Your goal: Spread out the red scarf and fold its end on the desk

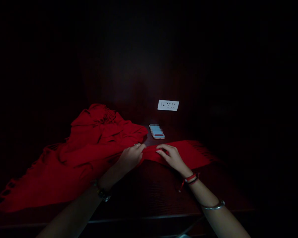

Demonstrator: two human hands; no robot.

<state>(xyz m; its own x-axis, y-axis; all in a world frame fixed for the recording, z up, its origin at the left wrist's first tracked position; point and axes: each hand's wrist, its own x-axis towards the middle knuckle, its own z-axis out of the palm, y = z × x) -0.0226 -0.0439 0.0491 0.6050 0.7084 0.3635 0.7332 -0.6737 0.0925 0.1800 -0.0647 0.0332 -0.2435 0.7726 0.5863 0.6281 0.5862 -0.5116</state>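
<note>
A red fringed scarf (pixel 89 148) spreads over the dark tabletop, heaped up on the left and narrowing to a flat strip on the right. My left hand (pixel 132 155) is closed on the narrow part, its fingers curled round the cloth. Just to the right, my right hand (pixel 170 155) pinches the same strip between thumb and fingers. A short length of scarf runs between the two hands. Past my right hand, the fringed end lies flat on the table. The fold under my left fingers is hidden.
A phone (pixel 159 135) with a lit screen lies behind my hands, close to the scarf. On the dark wall behind is a white socket panel (pixel 168 105). The table's front edge (pixel 149 217) runs below my forearms. Deep shadow covers both sides.
</note>
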